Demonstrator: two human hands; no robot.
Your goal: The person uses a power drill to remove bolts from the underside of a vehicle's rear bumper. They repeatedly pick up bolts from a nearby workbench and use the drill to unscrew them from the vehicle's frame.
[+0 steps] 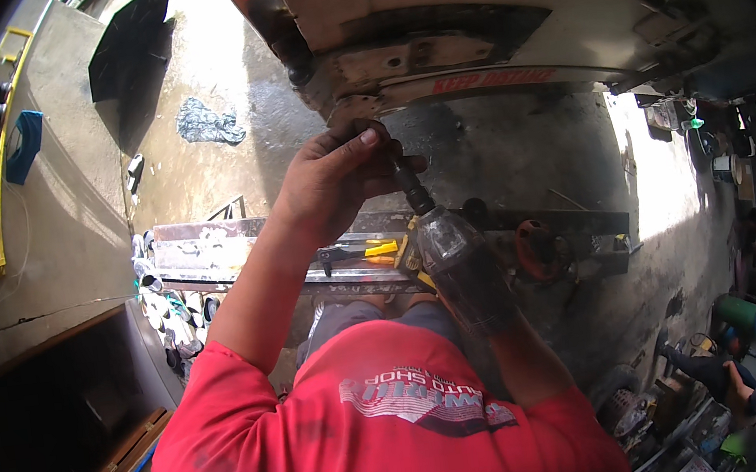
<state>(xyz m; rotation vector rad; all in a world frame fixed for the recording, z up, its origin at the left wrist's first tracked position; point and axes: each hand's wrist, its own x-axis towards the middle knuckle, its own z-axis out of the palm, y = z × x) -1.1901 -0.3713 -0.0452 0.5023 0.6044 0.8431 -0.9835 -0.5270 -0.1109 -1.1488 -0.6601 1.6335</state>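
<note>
A thick dark tool [467, 282], with a tapered silvery nose and a black stepped end, slants up in front of me; it looks like an impact wrench. From its rear runs my right forearm [531, 363], and the hand that carries the tool is mostly hidden by its dark body. My left hand [329, 176] is closed at the tip of the black stepped end [412, 187], thumb on top and fingers bent around it. What lies inside that pinch is partly hidden. Beyond the hands is a vehicle's worn bumper [414, 59].
Across in front of my legs lies a long metal beam [212, 250], with a yellow-and-black tool [361, 252] on it. An orange-brown ring [538, 248] sits to its right. Shoes [167, 311] are piled at left, with crumpled plastic [208, 123] farther off. Workshop clutter [686, 406] fills the lower right.
</note>
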